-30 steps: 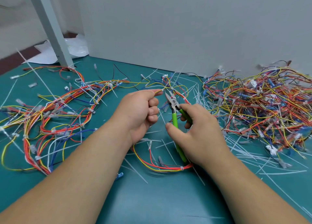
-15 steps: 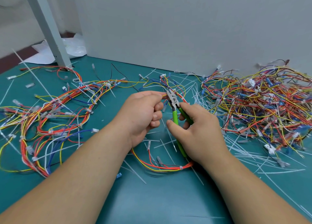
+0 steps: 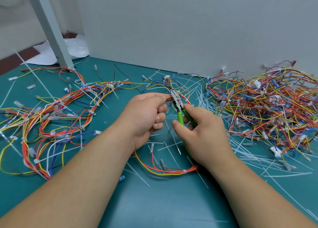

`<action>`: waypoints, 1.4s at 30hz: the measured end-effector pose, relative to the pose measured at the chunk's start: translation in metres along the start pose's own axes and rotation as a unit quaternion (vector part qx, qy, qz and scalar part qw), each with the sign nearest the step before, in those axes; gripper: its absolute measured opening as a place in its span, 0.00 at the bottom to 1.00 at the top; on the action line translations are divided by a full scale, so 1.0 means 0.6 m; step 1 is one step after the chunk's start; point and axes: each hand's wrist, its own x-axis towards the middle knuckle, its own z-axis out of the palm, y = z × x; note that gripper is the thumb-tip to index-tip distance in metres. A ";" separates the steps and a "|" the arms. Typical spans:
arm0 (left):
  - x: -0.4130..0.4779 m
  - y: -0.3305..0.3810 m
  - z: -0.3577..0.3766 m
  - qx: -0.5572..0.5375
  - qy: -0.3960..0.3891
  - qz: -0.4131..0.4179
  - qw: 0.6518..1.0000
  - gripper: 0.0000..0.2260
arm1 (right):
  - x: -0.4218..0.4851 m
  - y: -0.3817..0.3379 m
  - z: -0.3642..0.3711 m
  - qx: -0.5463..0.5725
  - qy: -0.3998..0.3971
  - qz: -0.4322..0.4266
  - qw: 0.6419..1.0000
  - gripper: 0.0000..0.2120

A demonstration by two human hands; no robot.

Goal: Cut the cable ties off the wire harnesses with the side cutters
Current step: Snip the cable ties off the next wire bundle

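Note:
My left hand (image 3: 146, 114) pinches a red, yellow and orange wire harness (image 3: 165, 171) that loops down across the green mat and back up under my right wrist. My right hand (image 3: 203, 133) grips the green-handled side cutters (image 3: 179, 107). Their metal jaws point up and meet the harness just beyond my left fingertips, at a white cable tie (image 3: 172, 90). Another white tie (image 3: 185, 172) wraps the low part of the loop.
A long tied harness (image 3: 51, 117) sprawls over the left of the mat. A big tangle of loose wires (image 3: 261, 107) fills the right. Cut white tie strips (image 3: 203, 97) litter the middle and right. A grey post (image 3: 51, 28) and wall panel (image 3: 172, 30) stand behind.
The cutters' jaws have moved up and left onto the harness at my left fingertips. Both hands have drifted slightly away from me.

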 end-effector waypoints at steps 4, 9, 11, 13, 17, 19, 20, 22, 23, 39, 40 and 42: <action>0.001 0.000 -0.001 -0.005 0.002 -0.009 1.000 0.09 | 0.001 -0.001 -0.002 -0.002 -0.007 0.002 1.000 0.13; 0.001 0.001 -0.001 -0.008 0.009 -0.011 1.000 0.08 | 0.003 -0.001 -0.005 0.018 -0.026 0.009 0.999 0.12; 0.001 0.000 -0.001 -0.005 0.011 -0.008 1.000 0.09 | 0.004 0.000 -0.005 0.048 -0.025 0.025 0.998 0.12; 0.002 0.000 -0.001 -0.007 0.014 -0.004 1.000 0.09 | 0.004 0.001 -0.005 0.082 -0.019 0.043 0.995 0.12; 0.004 -0.001 -0.002 -0.004 0.024 0.002 1.000 0.05 | 0.008 -0.003 -0.006 0.144 0.047 0.111 0.982 0.11; 0.004 -0.004 -0.004 0.038 0.028 0.008 0.999 0.05 | 0.011 -0.005 -0.010 0.204 0.081 0.149 0.964 0.12; 0.004 -0.007 -0.005 0.076 0.033 0.015 0.996 0.06 | 0.012 -0.005 -0.013 0.245 0.078 0.164 0.952 0.13; 0.004 -0.011 -0.007 0.157 0.051 0.037 0.986 0.07 | 0.015 -0.005 -0.018 0.358 0.048 0.190 0.913 0.10; 0.004 -0.012 -0.007 0.186 0.059 0.050 0.979 0.07 | 0.016 -0.005 -0.020 0.421 0.026 0.203 0.883 0.09; -0.013 -0.016 0.003 0.279 -0.052 0.076 0.956 0.02 | 0.023 0.007 -0.024 0.609 -0.107 0.286 0.732 0.30; -0.012 -0.014 0.003 0.281 -0.047 0.066 0.956 0.03 | 0.022 0.009 -0.024 0.609 -0.112 0.282 0.733 0.28; -0.010 -0.009 0.004 0.249 -0.028 0.041 0.967 0.07 | 0.020 0.008 -0.026 0.613 -0.127 0.266 0.733 0.25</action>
